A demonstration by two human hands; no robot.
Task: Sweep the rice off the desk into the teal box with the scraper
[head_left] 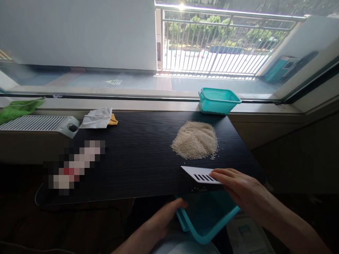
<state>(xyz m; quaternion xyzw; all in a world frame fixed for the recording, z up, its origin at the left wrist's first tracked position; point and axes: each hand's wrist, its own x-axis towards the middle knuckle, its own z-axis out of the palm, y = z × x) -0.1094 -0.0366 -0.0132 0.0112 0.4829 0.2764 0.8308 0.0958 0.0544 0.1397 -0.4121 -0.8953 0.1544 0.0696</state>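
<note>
My left hand [169,215] is closed on the left rim of a teal plastic basket [205,238], held just below the table's near edge. In my right hand [241,185] is a white slotted spatula [194,171], its flat blade low over the tabletop near that edge. A few loose rice grains lie between the blade and the basket. Beyond the blade a heap of white rice [196,140] spreads on the dark table. Shadow hides most of the basket's inside.
A second teal basket [219,102] stands at the table's far right corner by the window. White and yellow cloths [97,118] lie at the far left, next to a radiator [39,125] with a green cloth [21,108]. A blurred-out item covers the left of the table [127,169].
</note>
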